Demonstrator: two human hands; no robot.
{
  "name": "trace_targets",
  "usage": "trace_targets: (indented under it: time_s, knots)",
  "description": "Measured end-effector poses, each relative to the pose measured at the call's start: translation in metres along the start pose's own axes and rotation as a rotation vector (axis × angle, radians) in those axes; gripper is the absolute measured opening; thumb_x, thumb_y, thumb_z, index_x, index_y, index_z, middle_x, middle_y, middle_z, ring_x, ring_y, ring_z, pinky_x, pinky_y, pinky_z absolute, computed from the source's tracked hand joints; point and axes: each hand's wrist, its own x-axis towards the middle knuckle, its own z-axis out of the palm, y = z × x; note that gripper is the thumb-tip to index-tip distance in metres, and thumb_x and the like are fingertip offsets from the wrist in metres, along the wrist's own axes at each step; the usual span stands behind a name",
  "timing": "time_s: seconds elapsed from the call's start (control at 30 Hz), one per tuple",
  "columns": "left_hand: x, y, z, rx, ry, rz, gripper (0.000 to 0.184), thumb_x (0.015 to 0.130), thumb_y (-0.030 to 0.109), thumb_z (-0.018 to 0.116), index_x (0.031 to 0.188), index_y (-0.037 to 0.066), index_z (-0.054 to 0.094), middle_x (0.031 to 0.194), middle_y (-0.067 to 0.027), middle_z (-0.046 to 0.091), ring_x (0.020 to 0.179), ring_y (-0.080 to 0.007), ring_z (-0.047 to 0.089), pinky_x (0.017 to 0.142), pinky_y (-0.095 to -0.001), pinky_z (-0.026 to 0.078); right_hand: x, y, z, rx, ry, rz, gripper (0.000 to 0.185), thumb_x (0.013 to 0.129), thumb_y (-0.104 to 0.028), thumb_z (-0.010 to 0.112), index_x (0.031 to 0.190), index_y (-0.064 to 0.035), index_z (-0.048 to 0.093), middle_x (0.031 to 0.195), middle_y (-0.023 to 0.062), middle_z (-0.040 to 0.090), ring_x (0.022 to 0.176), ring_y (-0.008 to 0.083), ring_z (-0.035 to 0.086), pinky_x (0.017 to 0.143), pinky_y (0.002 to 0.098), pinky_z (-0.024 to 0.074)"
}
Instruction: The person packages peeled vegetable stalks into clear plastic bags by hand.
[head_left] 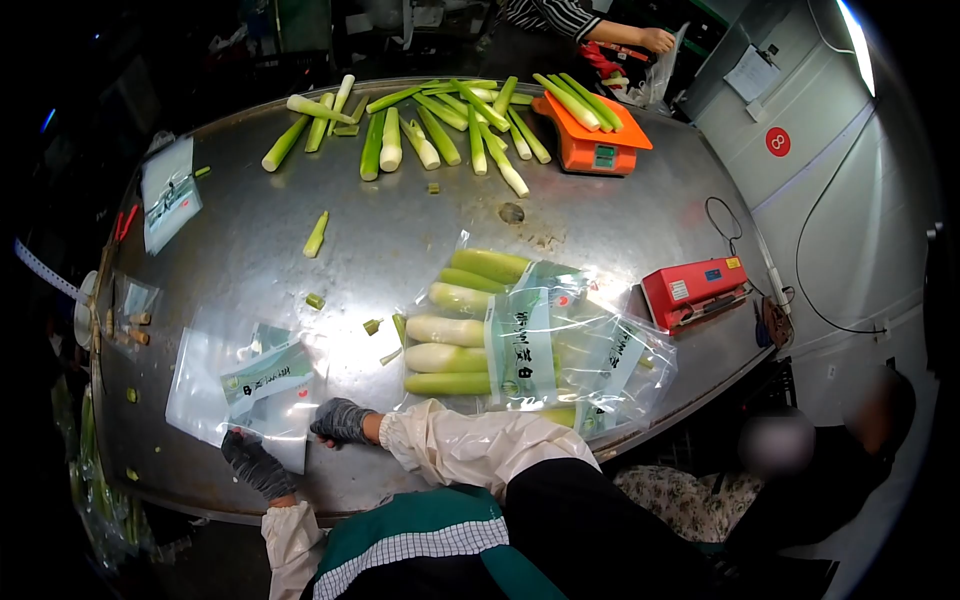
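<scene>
My left hand [258,465], in a dark grey glove, pinches the near edge of a clear printed plastic bag [268,385] lying on the steel table. Beside that bag's right edge is my right hand [342,421], also gloved, with its fingers curled closed; what they hold, if anything, is hidden. No vegetables show in the bag at my left hand. Right of it lie filled bags [525,345], partly overlapping, with pale green water bamboo shoots [445,358] in a row.
Loose water bamboo shoots [390,140] lie along the far side, some on an orange scale [597,150]. A red sealer [695,292] stands at right. Flat bags [172,195] lie at far left. One person's hand [657,40] is across the table; another person [830,470] sits at right.
</scene>
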Motion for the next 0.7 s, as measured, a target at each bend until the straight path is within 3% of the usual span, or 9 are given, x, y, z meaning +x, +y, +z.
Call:
trace_targets:
  time_s: [0.23, 0.43, 0.5, 0.53, 0.6, 0.7]
  knots:
    - [0.003, 0.002, -0.018, -0.142, 0.007, -0.086, 0.017, 0.083, 0.011, 0.046, 0.095, 0.0, 0.047, 0.092, -0.0083, 0.047, 0.088, -0.0185, 0.046, 0.079, -0.0289, 0.038, 0.03, 0.03, -0.005, 0.292, -0.05, 0.049, 0.023, 0.076, -0.012, 0.047, 0.059, 0.0018, 0.052, 0.054, 0.0111, 0.052, 0.045, 0.0197, 0.054, 0.039, 0.0311, 0.0436]
    - [-0.005, -0.023, -0.018, 0.121, -0.037, 0.026, 0.011, 0.081, 0.006, 0.044, 0.09, 0.001, 0.048, 0.088, -0.0064, 0.047, 0.085, -0.0155, 0.044, 0.08, -0.0289, 0.036, 0.023, 0.023, -0.005, 0.214, 0.007, 0.059, 0.017, 0.073, -0.006, 0.05, 0.06, 0.0045, 0.052, 0.055, 0.0127, 0.053, 0.045, 0.0212, 0.056, 0.039, 0.0324, 0.0435]
    - [-0.008, -0.038, -0.014, -0.278, -0.011, -0.154, 0.015, 0.078, 0.005, 0.05, 0.091, -0.002, 0.049, 0.093, -0.0114, 0.047, 0.089, -0.0225, 0.047, 0.082, -0.0322, 0.037, 0.005, 0.008, -0.004, 0.182, 0.044, 0.059, 0.016, 0.072, -0.005, 0.051, 0.06, 0.0051, 0.052, 0.055, 0.0128, 0.053, 0.045, 0.0212, 0.056, 0.038, 0.0325, 0.0434]
    - [-0.008, -0.034, -0.016, -0.277, -0.01, -0.155, 0.015, 0.078, 0.005, 0.05, 0.091, -0.002, 0.049, 0.093, -0.0114, 0.047, 0.089, -0.0225, 0.047, 0.082, -0.0322, 0.037, 0.0, 0.003, -0.004, 0.151, 0.083, 0.057, 0.015, 0.072, -0.004, 0.052, 0.06, 0.0057, 0.053, 0.055, 0.0129, 0.053, 0.045, 0.0212, 0.056, 0.038, 0.0326, 0.0434]
    - [-0.007, -0.023, -0.018, 0.177, -0.085, 0.11, 0.013, 0.077, 0.004, 0.05, 0.088, -0.003, 0.052, 0.099, -0.0132, 0.047, 0.095, -0.0248, 0.046, 0.085, -0.0328, 0.036, 0.0, 0.004, -0.004, 0.138, 0.074, 0.054, 0.015, 0.072, -0.005, 0.051, 0.061, 0.0054, 0.052, 0.055, 0.0126, 0.053, 0.045, 0.0209, 0.056, 0.038, 0.0324, 0.043]
    - [-0.008, -0.018, -0.016, 0.223, -0.059, 0.095, 0.014, 0.076, 0.003, 0.05, 0.088, -0.004, 0.052, 0.098, -0.0153, 0.048, 0.098, -0.0271, 0.046, 0.085, -0.0343, 0.037, 0.002, 0.005, -0.005, 0.125, 0.075, 0.073, 0.015, 0.073, -0.006, 0.05, 0.062, 0.0045, 0.052, 0.056, 0.0118, 0.053, 0.044, 0.0204, 0.055, 0.037, 0.0318, 0.0421]
